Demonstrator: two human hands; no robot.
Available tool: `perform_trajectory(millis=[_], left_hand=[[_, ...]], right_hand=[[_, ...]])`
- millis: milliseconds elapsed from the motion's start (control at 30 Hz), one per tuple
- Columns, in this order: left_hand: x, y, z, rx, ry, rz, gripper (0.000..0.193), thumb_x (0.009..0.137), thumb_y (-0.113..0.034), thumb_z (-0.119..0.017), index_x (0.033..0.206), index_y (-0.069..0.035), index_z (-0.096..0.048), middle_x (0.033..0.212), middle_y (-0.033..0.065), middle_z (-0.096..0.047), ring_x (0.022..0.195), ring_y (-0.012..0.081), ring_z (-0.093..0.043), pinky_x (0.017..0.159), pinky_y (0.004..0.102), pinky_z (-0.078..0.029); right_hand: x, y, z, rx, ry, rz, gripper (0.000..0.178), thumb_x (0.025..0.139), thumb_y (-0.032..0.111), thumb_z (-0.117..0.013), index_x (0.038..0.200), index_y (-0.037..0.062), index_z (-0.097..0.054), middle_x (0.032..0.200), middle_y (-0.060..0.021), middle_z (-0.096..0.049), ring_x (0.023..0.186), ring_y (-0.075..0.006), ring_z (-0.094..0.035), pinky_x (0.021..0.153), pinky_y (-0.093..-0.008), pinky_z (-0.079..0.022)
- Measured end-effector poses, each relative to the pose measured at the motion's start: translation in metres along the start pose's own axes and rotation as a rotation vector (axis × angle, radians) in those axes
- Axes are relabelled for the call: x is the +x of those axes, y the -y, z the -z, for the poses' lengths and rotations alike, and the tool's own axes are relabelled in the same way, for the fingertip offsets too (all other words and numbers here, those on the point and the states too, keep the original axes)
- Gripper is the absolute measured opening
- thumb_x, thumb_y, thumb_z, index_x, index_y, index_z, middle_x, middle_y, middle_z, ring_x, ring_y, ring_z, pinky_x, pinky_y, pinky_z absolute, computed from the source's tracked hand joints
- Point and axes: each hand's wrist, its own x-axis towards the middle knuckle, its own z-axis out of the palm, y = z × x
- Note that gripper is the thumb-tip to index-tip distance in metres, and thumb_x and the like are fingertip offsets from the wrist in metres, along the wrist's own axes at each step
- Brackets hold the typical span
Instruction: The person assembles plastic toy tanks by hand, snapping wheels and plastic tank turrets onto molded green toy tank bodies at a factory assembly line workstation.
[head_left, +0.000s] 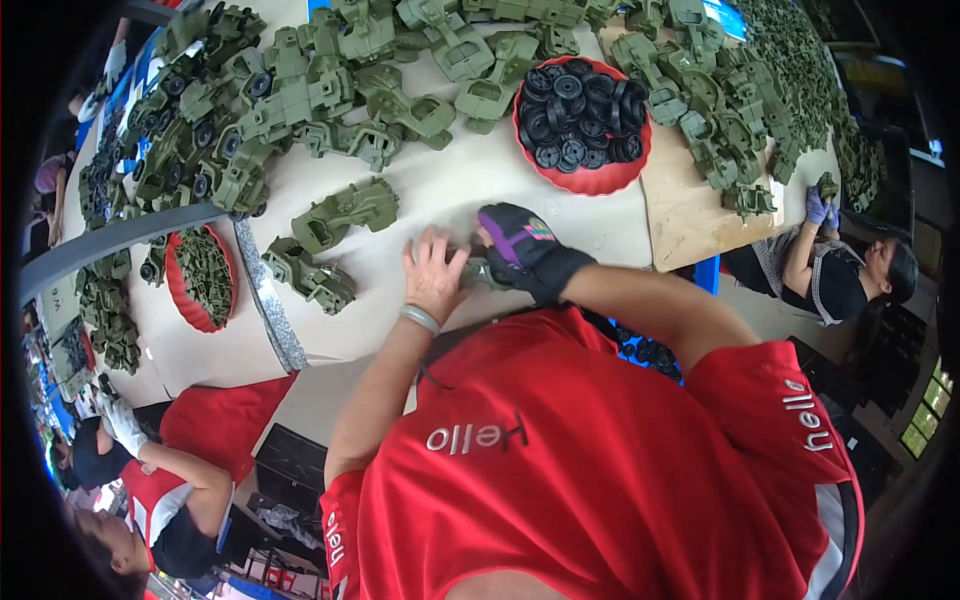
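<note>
My bare left hand [434,278], with a pale band at the wrist, bends its fingers beside a green plastic toy vehicle part [482,271]. From the other side my right hand [520,246], in a black and purple glove, closes on the same part. Most of that part is hidden between the hands, and motion blurs the fingertips. Left of my hands, a green toy vehicle body [352,213] lies on the table [370,315]. Nearer to me is a second green toy vehicle body [308,277].
A red bowl [585,184] full of black wheels [570,115] stands beyond my right hand. Heaped green vehicle bodies [300,95] line the far side. Small green parts fill another red bowl [222,318] behind a grey bar [120,245]. Co-workers sit at left and right.
</note>
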Motion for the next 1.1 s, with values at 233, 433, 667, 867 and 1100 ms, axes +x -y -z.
perform_trajectory(millis=[233,433,667,867,1100], left_hand=[[-0.003,-0.007,0.023,-0.054,-0.274,0.151,0.094,0.072,-0.016,-0.086,0.153,-0.015,-0.039,0.155,0.0144,-0.039,0.144,0.0388,-0.036,0.115,0.0531,-0.036],[-0.003,-0.045,-0.009,-0.417,-0.343,0.268,0.091,0.079,-0.036,-0.084,0.154,-0.012,-0.037,0.146,0.0168,-0.049,0.134,0.0386,-0.045,0.112,0.0510,-0.039],[0.011,-0.047,0.001,-0.270,0.114,0.354,0.100,0.076,-0.032,-0.084,0.158,-0.013,-0.030,0.133,0.0162,-0.061,0.119,0.0376,-0.059,0.100,0.0515,-0.050],[0.017,-0.067,-0.006,-0.320,0.144,0.535,0.110,0.078,-0.032,-0.083,0.162,-0.014,-0.014,0.126,0.0224,-0.062,0.118,0.0405,-0.060,0.100,0.0497,-0.052],[0.019,-0.081,-0.009,-0.255,0.094,0.443,0.119,0.076,-0.032,-0.082,0.165,-0.016,-0.006,0.128,0.0220,-0.061,0.123,0.0399,-0.057,0.102,0.0520,-0.048]], right_hand=[[-0.037,-0.037,0.097,-0.129,-0.407,0.014,0.031,0.083,0.002,-0.068,0.114,0.0052,-0.068,0.102,-0.0168,-0.066,0.096,-0.0366,-0.066,0.086,-0.0441,-0.054],[-0.031,-0.080,0.123,-0.324,-0.398,-0.061,0.040,0.081,0.004,-0.072,0.121,0.0051,-0.067,0.109,-0.0186,-0.068,0.102,-0.0368,-0.067,0.092,-0.0436,-0.054],[-0.036,-0.093,0.122,-0.219,-0.368,-0.105,0.042,0.082,0.004,-0.072,0.124,0.0044,-0.066,0.109,-0.0186,-0.069,0.105,-0.0372,-0.068,0.093,-0.0440,-0.054],[-0.053,-0.054,0.100,0.347,-0.293,-0.132,0.039,0.088,0.008,-0.070,0.127,0.0056,-0.066,0.103,-0.0119,-0.068,0.096,-0.0253,-0.066,0.086,-0.0375,-0.053],[-0.050,-0.006,0.056,0.716,-0.158,-0.250,0.026,0.096,0.012,-0.065,0.120,0.0029,-0.068,0.090,-0.0115,-0.066,0.081,-0.0226,-0.064,0.077,-0.0363,-0.052]])
